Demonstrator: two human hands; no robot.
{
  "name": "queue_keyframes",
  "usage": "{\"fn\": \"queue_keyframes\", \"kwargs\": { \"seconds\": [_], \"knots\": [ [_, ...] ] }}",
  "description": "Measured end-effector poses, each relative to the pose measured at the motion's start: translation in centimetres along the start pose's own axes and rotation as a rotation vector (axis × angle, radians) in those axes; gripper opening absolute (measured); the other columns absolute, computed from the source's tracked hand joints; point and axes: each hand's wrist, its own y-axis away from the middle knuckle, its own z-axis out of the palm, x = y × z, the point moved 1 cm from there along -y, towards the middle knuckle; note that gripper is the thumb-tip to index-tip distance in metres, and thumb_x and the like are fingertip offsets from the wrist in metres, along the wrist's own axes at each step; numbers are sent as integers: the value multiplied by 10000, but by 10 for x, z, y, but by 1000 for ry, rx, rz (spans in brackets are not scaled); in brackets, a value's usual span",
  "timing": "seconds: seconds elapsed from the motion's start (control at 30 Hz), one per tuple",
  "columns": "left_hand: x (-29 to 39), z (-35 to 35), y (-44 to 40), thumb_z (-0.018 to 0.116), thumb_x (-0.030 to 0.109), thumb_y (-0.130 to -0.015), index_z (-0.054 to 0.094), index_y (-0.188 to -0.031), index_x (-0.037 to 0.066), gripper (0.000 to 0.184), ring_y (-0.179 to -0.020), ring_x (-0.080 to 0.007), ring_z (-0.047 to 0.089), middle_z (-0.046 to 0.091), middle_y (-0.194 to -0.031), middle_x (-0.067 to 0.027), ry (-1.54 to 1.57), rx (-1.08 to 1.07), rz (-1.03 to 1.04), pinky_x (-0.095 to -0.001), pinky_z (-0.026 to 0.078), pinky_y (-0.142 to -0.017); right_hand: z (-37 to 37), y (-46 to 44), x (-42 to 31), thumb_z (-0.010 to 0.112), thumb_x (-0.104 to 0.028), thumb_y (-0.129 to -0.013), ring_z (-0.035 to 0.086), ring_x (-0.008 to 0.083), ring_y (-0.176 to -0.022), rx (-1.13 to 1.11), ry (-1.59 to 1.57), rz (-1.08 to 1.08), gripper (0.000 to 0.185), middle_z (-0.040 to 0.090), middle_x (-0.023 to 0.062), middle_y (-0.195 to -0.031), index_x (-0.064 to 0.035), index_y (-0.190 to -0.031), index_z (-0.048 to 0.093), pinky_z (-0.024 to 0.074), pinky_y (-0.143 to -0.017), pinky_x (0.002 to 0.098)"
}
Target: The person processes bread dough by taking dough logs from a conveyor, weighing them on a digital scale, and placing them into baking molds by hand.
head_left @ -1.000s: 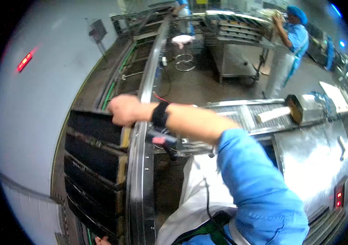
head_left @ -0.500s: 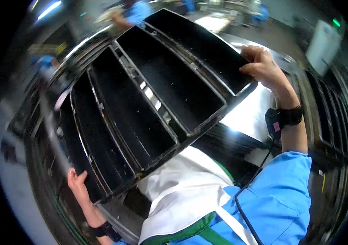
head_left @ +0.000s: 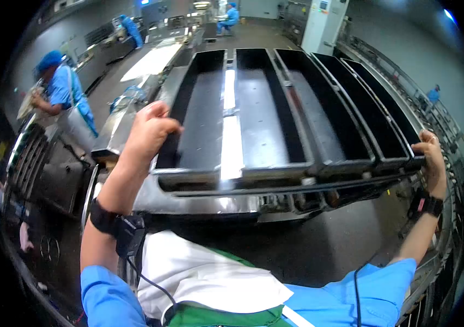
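Observation:
Between my two hands is a strapped set of loaf pans (head_left: 267,175), several long deep pans with dark insides joined side by side in a metal frame. Its open tops face up toward me, and the insides I can see hold nothing. My left hand (head_left: 153,131) is closed over the left end wall, thumb on the inner side. At the right end, my right hand (head_left: 431,152) grips the outer rim, with its lower fingers hidden behind the pan. Black bands with small devices sit on both wrists.
Metal worktables (head_left: 175,82) run away behind the pans on the left. A co-worker in blue (head_left: 66,90) stands at the far left beside a rack (head_left: 28,158). Other people in blue work further back. A white cabinet (head_left: 323,24) stands at the back, and a rail-like structure (head_left: 387,73) lines the right.
The view has swung to the right. The loaf pan set, steeply slanted before with its right end high, now lies nearly level across my front. Both hands still hold its ends.

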Motion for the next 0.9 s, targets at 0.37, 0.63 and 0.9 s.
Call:
{"fn": "queue_keyframes", "kwargs": {
  "seconds": [0.37, 0.63, 0.9],
  "knots": [
    [50, 158, -31, 695, 185, -641, 520, -761, -6, 285, -661, -187, 584, 580, -682, -115, 101, -269, -80, -304, 481, -611, -74, -20, 183, 629, -352, -776, 515, 200, -1155, 205, -127, 396, 485, 609, 63, -1198, -54, -1158, 634, 370, -959, 348],
    [63, 175, 14, 707, 312, -838, 476, -991, -11, 426, -736, -105, 564, 565, -775, -73, 235, -527, -53, -246, 474, -614, -108, 8, 228, 462, -438, -916, 407, 212, -1260, 284, -215, 467, 517, 490, 53, -1340, -106, -1309, 520, 285, -1062, 375],
    [-101, 9, 58, 626, 309, -866, 440, -1305, -3, 570, -1231, -350, 449, 488, -1293, -230, -373, -297, 11, -410, 348, -1054, -68, -30, 41, 580, -287, -848, 537, 239, -1084, 153, 607, 437, 543, 570, 121, -1226, -18, -1312, 497, 446, -886, 381]
  ]
}}
